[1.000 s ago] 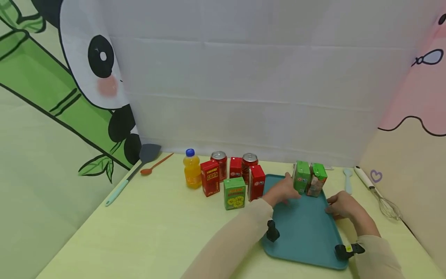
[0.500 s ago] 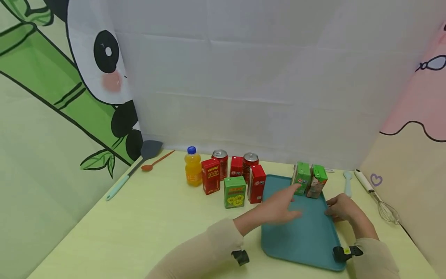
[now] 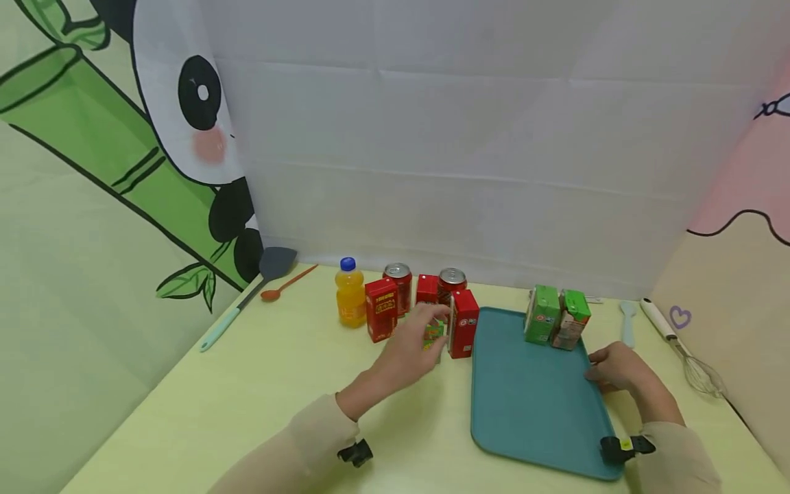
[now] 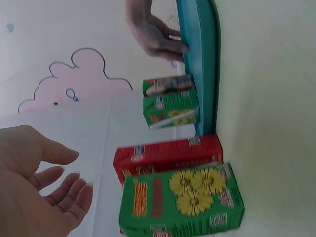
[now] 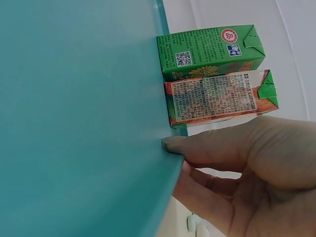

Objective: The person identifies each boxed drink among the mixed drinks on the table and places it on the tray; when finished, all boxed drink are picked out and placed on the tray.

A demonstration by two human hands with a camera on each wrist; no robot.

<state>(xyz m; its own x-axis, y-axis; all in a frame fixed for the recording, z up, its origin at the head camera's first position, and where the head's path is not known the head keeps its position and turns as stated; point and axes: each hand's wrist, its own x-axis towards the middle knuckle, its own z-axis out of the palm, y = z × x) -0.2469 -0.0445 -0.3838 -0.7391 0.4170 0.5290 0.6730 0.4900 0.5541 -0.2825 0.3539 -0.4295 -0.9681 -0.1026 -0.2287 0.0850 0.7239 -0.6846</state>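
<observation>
1. Leftward from over the tray (image 3: 531, 398), the left hand (image 3: 410, 350) has moved to the loose drinks; both cartons on the tray stand as they did.
2. Its fingers are parted and loosely bent, holding nothing; the left wrist view shows them apart from the green carton (image 4: 182, 200) just beside them, which stands on the table.
3. That shift seems to leave the tray to the right hand (image 3: 620, 370) alone, whose thumb and fingers pinch the tray's right rim.
4. Near that grip, a green box (image 3: 543, 315) and a green-topped box (image 3: 572, 322) stand side by side in the tray's far right corner.
5. Between the left hand and the tray stands a tall red carton (image 3: 464, 326); farther left and behind are another red carton (image 3: 382, 312), two cans (image 3: 400, 285) and an orange juice bottle (image 3: 351, 302).
6. On the pale yellow table (image 3: 185, 439), a spatula (image 3: 276, 264) and a spoon (image 3: 271, 295) lie left, a whisk (image 3: 700, 377) right.
7. Behind hangs a creased white cloth (image 3: 432, 123), with a cartoon panda (image 3: 210, 147) at its left.
</observation>
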